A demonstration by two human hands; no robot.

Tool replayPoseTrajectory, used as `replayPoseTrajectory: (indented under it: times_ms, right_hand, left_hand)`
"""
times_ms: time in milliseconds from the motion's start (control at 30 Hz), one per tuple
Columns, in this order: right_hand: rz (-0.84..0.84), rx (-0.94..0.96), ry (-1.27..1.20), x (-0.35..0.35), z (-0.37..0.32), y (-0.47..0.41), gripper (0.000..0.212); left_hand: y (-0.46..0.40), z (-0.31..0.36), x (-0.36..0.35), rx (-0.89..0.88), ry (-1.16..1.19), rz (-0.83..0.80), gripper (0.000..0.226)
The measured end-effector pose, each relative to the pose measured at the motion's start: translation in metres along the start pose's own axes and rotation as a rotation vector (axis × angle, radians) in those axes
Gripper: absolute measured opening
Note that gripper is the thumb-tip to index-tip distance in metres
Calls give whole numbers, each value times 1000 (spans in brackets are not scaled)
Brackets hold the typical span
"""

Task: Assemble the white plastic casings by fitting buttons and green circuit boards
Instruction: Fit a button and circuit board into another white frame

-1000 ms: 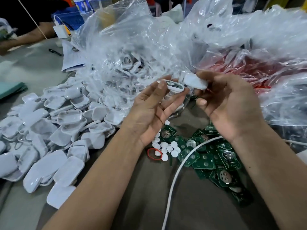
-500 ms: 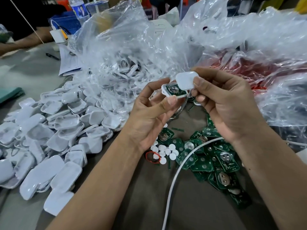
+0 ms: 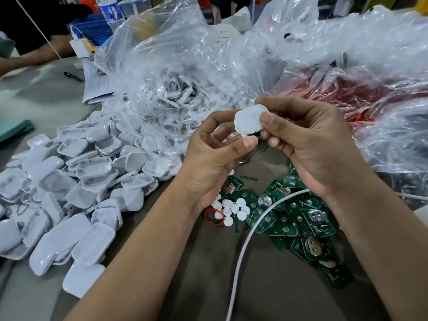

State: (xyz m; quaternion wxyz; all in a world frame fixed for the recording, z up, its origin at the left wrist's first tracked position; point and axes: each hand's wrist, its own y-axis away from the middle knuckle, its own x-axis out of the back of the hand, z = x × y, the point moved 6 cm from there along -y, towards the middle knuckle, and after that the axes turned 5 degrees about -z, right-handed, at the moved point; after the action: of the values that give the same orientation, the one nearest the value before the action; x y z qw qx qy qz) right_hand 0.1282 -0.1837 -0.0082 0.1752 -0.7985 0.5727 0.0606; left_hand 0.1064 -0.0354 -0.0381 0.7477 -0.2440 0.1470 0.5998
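A white plastic casing is held at chest height between both hands, its smooth outer shell facing me. My right hand pinches it from the right, thumb on top. My left hand supports its lower left edge with thumb and fingers. The circuit board inside is hidden by the cover. Below the hands lie small white round buttons and a pile of green circuit boards with coin cell holders. A large heap of white casing halves spreads across the left of the table.
Crumpled clear plastic bags with more casings fill the back, and one at the right holds red parts. A white cable runs over the boards. A red ring lies by the buttons. Another person's arm, a blue basket and papers sit far left.
The right hand brought the white cover down over the casing half with the green board in the left hand. The board is now hidden under the cover.
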Motion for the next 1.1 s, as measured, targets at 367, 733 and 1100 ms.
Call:
replayPoseTrajectory:
  times_ms: [367,733,1100]
  right_hand:
    - [-12,-37,25,5,1,1,33]
    - [51,39,187,2,-1,4,20]
    - [94,-38,118,-2,6,9,26]
  left_hand:
    - [0,-1,4,10,-8,16,37]
    - [1,-1,1,1,-93,-18,39]
    - [3,2,-1,-70,-117,-14,35]
